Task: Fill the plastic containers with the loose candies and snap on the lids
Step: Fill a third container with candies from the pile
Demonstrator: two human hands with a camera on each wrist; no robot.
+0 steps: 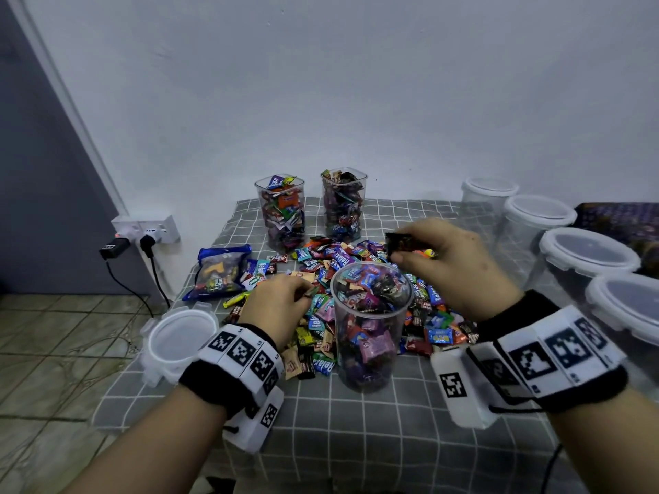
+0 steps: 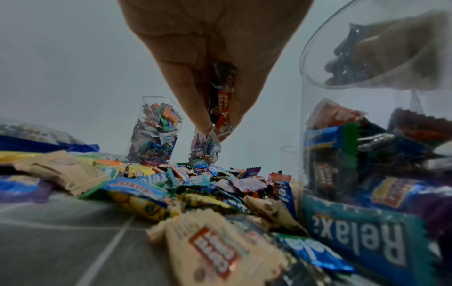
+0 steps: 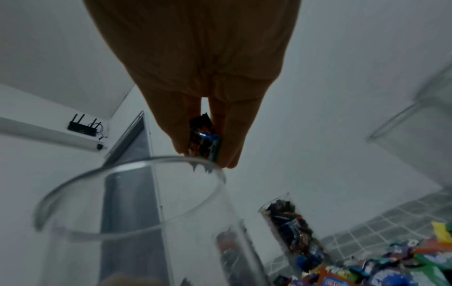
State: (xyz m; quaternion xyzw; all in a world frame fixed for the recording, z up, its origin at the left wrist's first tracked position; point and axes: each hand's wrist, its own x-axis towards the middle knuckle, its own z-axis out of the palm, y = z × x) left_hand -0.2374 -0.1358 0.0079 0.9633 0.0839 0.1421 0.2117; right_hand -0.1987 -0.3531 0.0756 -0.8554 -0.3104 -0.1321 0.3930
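A clear round container (image 1: pixel 369 326), nearly full of wrapped candies, stands at the table's middle with no lid. Loose candies (image 1: pixel 321 269) lie heaped around and behind it. My left hand (image 1: pixel 281 304) is down in the heap left of the container and pinches a dark and orange candy (image 2: pixel 221 100). My right hand (image 1: pixel 438 258) hovers just beyond the container's far right rim (image 3: pixel 137 164) and pinches a few dark candies (image 3: pixel 204 141). A loose round lid (image 1: pixel 180 338) lies at the table's left edge.
Two square containers (image 1: pixel 281 212) (image 1: pixel 344 205) full of candies stand at the back without lids. Several empty lidded containers (image 1: pixel 588 258) line the right side. A blue candy bag (image 1: pixel 219 269) lies left of the heap. A wall socket with plugs (image 1: pixel 146 233) is at left.
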